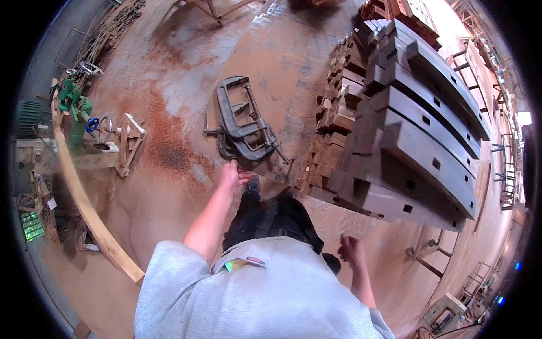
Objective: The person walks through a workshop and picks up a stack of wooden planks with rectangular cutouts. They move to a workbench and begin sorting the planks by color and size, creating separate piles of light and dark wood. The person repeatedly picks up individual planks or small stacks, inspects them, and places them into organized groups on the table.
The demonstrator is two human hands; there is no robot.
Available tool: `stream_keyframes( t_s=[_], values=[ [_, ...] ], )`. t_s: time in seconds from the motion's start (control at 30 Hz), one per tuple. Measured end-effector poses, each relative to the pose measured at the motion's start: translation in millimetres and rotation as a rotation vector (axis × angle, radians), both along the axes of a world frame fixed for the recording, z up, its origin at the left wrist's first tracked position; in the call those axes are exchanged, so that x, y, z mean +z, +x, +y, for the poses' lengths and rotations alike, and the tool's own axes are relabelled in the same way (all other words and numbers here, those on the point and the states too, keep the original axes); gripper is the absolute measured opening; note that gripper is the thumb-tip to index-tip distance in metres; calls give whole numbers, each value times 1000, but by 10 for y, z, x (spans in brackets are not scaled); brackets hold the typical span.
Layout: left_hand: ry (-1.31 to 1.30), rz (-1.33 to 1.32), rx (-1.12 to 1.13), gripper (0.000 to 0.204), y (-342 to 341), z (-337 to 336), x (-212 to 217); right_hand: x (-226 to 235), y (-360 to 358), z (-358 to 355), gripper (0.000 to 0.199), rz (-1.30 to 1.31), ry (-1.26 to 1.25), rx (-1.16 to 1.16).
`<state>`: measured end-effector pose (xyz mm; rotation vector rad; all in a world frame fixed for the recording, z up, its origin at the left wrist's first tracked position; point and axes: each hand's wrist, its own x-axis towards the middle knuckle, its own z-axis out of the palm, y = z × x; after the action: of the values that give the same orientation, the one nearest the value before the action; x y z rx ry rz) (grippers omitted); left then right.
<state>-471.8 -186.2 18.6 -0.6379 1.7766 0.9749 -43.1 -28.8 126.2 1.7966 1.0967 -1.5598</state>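
Two large, dark metal C-clamps (240, 121) lie one partly over the other on the dusty floor ahead of my feet, their screws and bars sticking out. My left hand (232, 175) reaches forward, just short of the clamps in the picture. Its thumb and fingers are apart, and no object shows between them. At my right side, low, hangs my right hand (351, 248). It is dark and a little blurred, so its finger position is unclear, and I see nothing held in it. A stack of dark, slotted wooden beams (418, 152) is nearest to it.
Smaller wood blocks (339, 113) are piled beside the beams. A green machine (73, 107) with a blue handwheel (92, 125) stands on the left, behind a long curved-looking plank (84, 198). Reddish sawdust (169, 147) covers the floor. A low trestle (432, 254) is at right.
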Motion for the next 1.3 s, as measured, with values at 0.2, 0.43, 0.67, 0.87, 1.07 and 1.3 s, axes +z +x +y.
stream_keyframes(
  t_s=[0.2,0.43,0.67,0.87,1.07,1.3],
  values=[
    [31,-40,-40,36,-95,-10,-47,726,-2178,108,26,666,425,208],
    [36,-114,-164,40,-175,2,63,-544,-3797,475,52,528,886,441],
    [-8,-138,-146,43,-175,60,159,-1128,-4043,670,73,382,437,676],
    [13,-137,-170,41,-172,58,129,-1215,-4066,909,63,494,171,611],
    [19,-212,-144,36,-201,16,47,-1259,-3974,860,52,514,28,414],
    [176,-401,-148,29,-612,-125,331,-1271,-3779,692,50,550,-87,174]
  ],
)
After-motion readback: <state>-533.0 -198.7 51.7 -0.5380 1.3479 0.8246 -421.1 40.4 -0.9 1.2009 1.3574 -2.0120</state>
